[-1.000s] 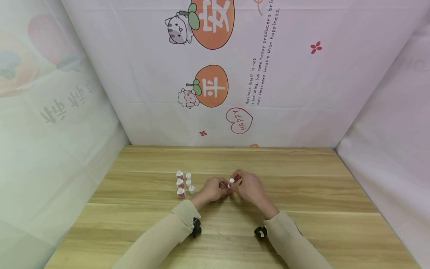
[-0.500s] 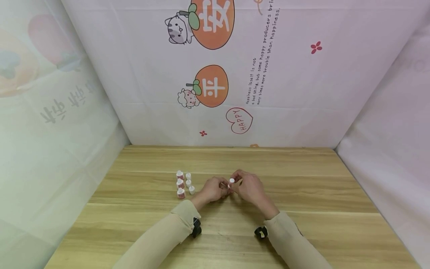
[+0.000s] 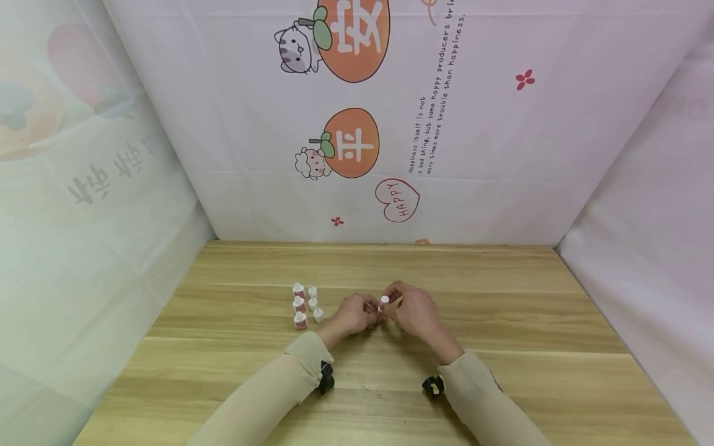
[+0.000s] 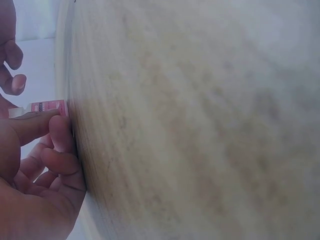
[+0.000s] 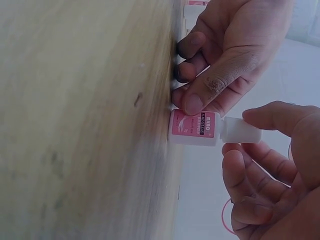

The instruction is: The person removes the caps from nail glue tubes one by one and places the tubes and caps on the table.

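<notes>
A small nail glue bottle [image 5: 195, 127] with a pink label stands upright on the wooden table between both hands. My left hand [image 3: 356, 313] grips its lower body between thumb and fingers, close to the tabletop. With thumb and fingers, my right hand [image 3: 415, 311] pinches the white cap [image 5: 240, 131] on top. The cap sits on the bottle's neck; whether it is fully seated I cannot tell. In the left wrist view, the fingers of the left hand [image 4: 42, 165] cover part of the bottle, and the label's edge shows above them.
Left of the hands, three similar bottles [image 3: 300, 321] stand in a column on the table [image 3: 502, 297]. Three small white pieces, seemingly caps [image 3: 318, 315], stand just right of them. A printed white cloth [image 3: 480, 186] rises behind the table, with cloth on both sides.
</notes>
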Action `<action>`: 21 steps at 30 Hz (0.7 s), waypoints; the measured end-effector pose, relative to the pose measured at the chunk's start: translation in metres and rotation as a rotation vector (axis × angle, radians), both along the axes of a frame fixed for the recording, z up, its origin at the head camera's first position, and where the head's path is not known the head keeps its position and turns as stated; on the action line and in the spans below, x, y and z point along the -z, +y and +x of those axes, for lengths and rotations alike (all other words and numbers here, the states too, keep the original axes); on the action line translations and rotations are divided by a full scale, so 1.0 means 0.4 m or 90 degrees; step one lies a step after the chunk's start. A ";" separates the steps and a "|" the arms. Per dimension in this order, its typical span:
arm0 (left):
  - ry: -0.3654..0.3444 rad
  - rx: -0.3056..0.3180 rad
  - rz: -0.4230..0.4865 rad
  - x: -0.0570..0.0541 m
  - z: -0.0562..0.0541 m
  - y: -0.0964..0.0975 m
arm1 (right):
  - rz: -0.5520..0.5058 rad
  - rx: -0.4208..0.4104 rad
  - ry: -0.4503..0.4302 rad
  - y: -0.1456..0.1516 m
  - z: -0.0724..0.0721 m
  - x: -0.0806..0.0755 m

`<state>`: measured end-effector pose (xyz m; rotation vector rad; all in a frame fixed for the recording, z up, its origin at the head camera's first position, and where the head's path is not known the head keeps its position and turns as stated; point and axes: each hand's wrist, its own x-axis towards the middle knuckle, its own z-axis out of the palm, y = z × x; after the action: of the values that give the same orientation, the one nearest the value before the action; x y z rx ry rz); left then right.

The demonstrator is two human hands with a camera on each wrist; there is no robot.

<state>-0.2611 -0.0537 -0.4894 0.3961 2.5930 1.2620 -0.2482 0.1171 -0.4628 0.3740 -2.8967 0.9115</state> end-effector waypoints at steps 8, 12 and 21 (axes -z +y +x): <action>-0.010 0.001 0.006 -0.003 -0.001 0.000 | -0.002 -0.004 0.017 0.000 -0.002 0.009; -0.010 0.006 0.012 -0.003 -0.001 -0.001 | -0.007 -0.008 0.021 -0.001 -0.003 0.011; -0.010 0.006 0.010 0.004 -0.005 -0.002 | -0.006 -0.004 0.022 -0.002 -0.002 0.013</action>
<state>-0.2629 -0.0545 -0.4910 0.3999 2.5667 1.2790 -0.2492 0.1164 -0.4679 0.3938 -2.8612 0.9099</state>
